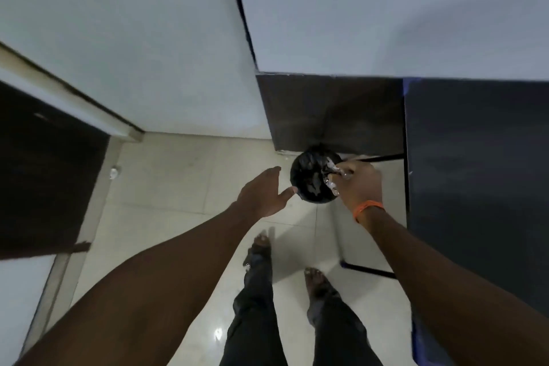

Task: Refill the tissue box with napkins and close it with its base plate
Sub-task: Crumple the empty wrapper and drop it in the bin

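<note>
I stand over a round black bin (309, 184) lined with a dark bag, on the tiled floor by a dark panel. My right hand (359, 184), with an orange band at the wrist, is shut on a crumpled clear plastic wrapper (331, 177) held over the bin's right rim. My left hand (264, 193) hovers open just left of the bin, fingers spread, holding nothing. No tissue box, napkins or base plate are in view.
A dark table (475, 172) with thin black legs stands on the right. A dark door (44, 175) in a pale frame is on the left, a grey wall ahead. My legs and bare feet (261, 246) stand on the glossy tiles (178, 181).
</note>
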